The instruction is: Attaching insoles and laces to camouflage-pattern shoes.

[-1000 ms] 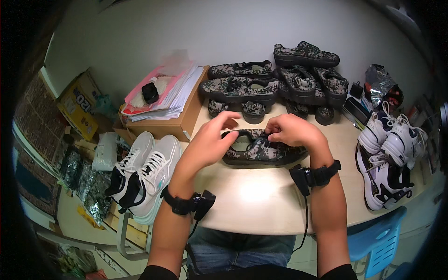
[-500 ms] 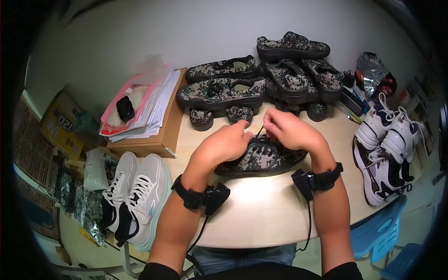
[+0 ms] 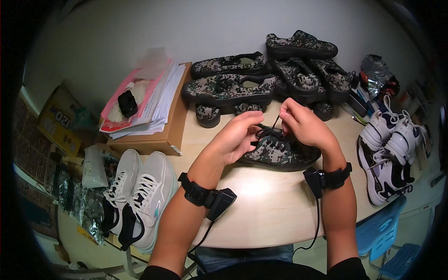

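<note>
A dark camouflage sneaker (image 3: 280,154) with a black sole lies sideways on the table in front of me. My right hand (image 3: 301,122) pinches a black shoelace (image 3: 276,122) and holds it taut above the laced part. At the sneaker's left end is my left hand (image 3: 234,137), its thumb and fingers apart beside the laces; no lace shows in its grip. A black strap with a small box is on each of my forearms.
More camouflage sneakers (image 3: 228,88) are stacked along the wall. Papers and a black object lie on a cardboard box (image 3: 179,112) at left. Grey running shoes (image 3: 151,186) stand at the near left, white sneakers (image 3: 380,172) at the right. Blue chairs (image 3: 382,226) are beyond the table's right edge.
My right hand has risen a little, drawing the lace up. My left hand has turned and its fingers have spread off the laces. The whole view has shifted slightly.
</note>
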The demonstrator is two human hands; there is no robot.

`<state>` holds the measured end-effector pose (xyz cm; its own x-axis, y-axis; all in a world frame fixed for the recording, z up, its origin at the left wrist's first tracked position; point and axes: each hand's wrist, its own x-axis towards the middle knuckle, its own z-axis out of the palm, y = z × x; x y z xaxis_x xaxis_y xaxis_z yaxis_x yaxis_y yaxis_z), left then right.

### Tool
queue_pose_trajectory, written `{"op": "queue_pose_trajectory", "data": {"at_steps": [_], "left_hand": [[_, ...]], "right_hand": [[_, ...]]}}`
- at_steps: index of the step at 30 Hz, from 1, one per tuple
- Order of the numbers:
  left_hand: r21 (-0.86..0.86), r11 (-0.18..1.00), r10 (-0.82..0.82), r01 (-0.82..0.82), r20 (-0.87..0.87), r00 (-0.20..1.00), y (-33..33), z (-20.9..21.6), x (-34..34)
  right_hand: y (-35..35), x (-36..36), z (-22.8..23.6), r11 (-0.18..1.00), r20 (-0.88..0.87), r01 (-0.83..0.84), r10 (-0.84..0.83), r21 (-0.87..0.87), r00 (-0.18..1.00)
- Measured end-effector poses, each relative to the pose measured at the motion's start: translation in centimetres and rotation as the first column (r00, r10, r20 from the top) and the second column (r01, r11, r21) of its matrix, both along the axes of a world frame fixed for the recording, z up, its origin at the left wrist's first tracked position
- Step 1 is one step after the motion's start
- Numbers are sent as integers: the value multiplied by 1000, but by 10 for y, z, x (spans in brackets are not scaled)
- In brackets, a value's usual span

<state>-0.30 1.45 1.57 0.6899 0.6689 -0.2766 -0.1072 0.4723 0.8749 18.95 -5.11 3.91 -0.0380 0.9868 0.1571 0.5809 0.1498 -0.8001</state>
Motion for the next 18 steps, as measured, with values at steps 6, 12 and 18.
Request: {"op": "queue_pose_trajectory", "data": {"at_steps": [6,12,18], "left_hand": [[-107,987,135,-123,120,983,-16,-2,8],[-89,984,162,-151,131,978,-26,2,11],[-88,987,147,-135,144,979,-26,2,15]], "right_hand": [[-5,-10,11,983,34,98,-105,153,994],[-3,-1,20,914,-305,286,-196,287,932],[-2,10,24,895,-570,322,-97,310,816]]}}
